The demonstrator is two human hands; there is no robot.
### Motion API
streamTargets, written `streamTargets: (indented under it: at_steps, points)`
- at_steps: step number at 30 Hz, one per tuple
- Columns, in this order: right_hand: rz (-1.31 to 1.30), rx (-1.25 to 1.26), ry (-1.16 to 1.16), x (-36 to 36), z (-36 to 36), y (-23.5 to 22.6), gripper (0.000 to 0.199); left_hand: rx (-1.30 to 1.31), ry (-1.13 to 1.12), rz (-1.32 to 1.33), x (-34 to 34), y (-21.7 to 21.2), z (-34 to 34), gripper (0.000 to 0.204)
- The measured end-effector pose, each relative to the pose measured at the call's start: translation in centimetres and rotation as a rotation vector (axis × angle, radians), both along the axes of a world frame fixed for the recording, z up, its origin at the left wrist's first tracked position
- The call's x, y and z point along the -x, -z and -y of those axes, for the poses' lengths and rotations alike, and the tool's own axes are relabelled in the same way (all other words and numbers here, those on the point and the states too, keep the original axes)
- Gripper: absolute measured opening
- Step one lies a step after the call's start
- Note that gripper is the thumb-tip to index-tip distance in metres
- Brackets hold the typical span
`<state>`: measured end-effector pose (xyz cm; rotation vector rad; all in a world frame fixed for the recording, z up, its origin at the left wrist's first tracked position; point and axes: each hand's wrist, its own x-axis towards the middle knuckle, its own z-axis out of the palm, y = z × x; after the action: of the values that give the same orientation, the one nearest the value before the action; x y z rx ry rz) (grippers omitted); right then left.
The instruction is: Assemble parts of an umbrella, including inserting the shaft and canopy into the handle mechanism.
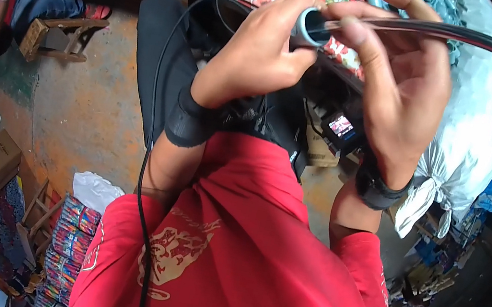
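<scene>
Grey tube (311, 28) between both hands, seemingly gripped

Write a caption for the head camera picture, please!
Left hand grips a grey tube; right hand feeds a rod in.

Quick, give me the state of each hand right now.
Left hand: closed around a short grey tube.
Right hand: pinching a thin dark strip at the tube's open end, other fingers loose.
</scene>
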<state>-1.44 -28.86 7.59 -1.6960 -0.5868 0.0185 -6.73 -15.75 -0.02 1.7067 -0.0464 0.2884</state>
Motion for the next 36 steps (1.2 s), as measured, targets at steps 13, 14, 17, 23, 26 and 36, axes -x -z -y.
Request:
streamTargets:
  at_steps: [13,14,17,23,26,36]
  points:
    - [0.025,-0.088,-0.014,0.1,0.7,-0.1,0.028,0.096,-0.045,0.084,0.6,0.0,1.8,0.044]
    - [0.022,-0.069,-0.015,-0.1,0.8,0.0,0.028,0.081,-0.042,0.083,0.7,-0.1,1.7,0.044]
    - [0.012,-0.011,-0.012,1.0,0.5,-0.2,0.027,0.034,-0.027,0.079,1.8,-0.4,1.2,0.044]
    - [0.006,0.078,0.005,2.5,0.1,-0.7,0.026,-0.087,0.019,0.083,1.4,-0.2,0.5,0.045]
    - [0.013,0.107,0.007,2.3,1.5,-1.5,0.025,-0.162,0.039,0.093,1.6,-0.4,0.6,0.046]
    - [0.081,0.189,0.071,2.5,1.9,-1.7,0.024,-0.428,0.150,0.178,2.1,-0.8,-0.1,0.047]
